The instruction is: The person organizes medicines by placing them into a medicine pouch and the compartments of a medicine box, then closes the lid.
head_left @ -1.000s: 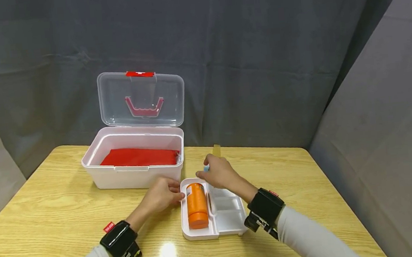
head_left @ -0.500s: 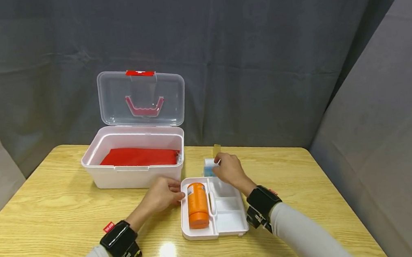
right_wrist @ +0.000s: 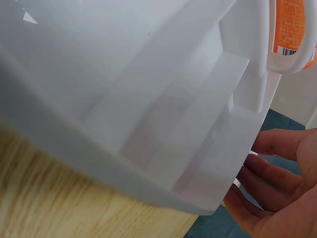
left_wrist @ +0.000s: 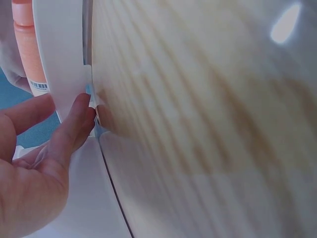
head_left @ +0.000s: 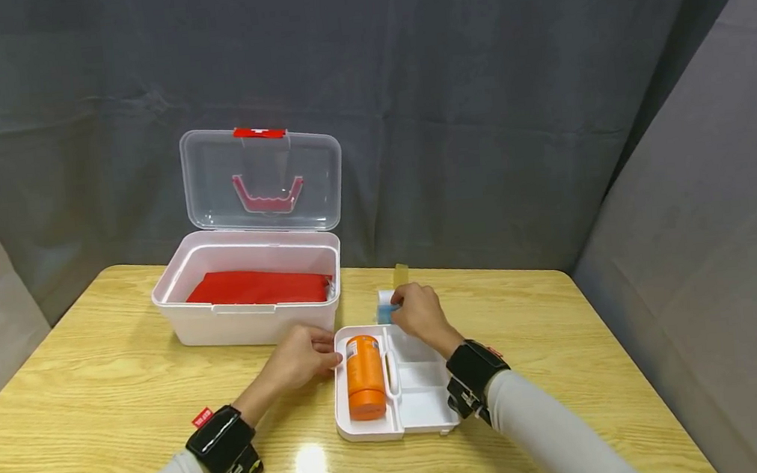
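A white divided tray with a raised centre handle lies on the table, and an orange bottle lies on its side in the left compartment. My left hand rests at the tray's left edge, thumb by the rim and fingers along the outer wall in the left wrist view. Past the tray's far edge, a small white-and-blue object sits on the table. My right hand is at its right end, fingers bent. In the right wrist view the tray wall hides those fingertips, so a grip cannot be confirmed.
A translucent white box stands at the back left, its clear lid raised. Inside lies a red pouch. A yellowish strip is behind the white-and-blue object. A grey curtain hangs behind the table.
My right hand has shifted right from over the white-and-blue object, bringing more of it into view, then stayed nearly still. My left hand has kept its place at the tray.
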Available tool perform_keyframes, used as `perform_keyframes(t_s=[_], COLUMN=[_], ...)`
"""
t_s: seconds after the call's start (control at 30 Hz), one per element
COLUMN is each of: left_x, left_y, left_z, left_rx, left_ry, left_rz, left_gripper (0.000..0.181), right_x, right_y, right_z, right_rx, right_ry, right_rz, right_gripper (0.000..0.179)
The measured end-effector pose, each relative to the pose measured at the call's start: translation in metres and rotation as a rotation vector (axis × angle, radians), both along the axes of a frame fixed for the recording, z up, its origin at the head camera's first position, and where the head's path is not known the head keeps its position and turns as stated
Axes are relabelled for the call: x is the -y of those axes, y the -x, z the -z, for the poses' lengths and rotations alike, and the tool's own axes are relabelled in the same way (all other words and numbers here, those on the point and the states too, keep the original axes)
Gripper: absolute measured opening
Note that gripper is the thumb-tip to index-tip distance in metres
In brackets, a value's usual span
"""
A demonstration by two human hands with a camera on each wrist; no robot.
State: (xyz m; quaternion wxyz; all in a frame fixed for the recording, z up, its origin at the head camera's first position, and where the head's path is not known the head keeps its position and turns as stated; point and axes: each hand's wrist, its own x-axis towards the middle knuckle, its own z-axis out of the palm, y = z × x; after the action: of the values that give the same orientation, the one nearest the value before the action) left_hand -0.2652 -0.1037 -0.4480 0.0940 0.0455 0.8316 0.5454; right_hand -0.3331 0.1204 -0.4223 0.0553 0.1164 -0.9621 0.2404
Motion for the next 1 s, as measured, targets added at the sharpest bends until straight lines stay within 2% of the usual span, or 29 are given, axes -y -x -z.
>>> perform_keyframes(t_s=[0.43,0.67,1.0], left_x=[-0.0003,-0.0013,-0.0003], left_y=[-0.0019,-0.0020,-0.0011], left_z=[-0.0020,-0.0015,-0.0010], left_rx=[-0.005,0.003,0.007], left_ry=[0.009,0.013,0.006], left_rz=[-0.008,-0.008,-0.003], left_gripper=[0.035,0.035,0.035], right_x=[0.0010,0.0025,0.0053], right_y=[0.0046,0.0062,0.0055], right_z=[-0.0018,-0.0023,-0.0050], right_rx=[0.065,0.115,0.130], right_ry=[-0.032,-0.041,-0.033], right_rz=[0.052,0.094,0.092], right_gripper=[0.025,0.020,0.015])
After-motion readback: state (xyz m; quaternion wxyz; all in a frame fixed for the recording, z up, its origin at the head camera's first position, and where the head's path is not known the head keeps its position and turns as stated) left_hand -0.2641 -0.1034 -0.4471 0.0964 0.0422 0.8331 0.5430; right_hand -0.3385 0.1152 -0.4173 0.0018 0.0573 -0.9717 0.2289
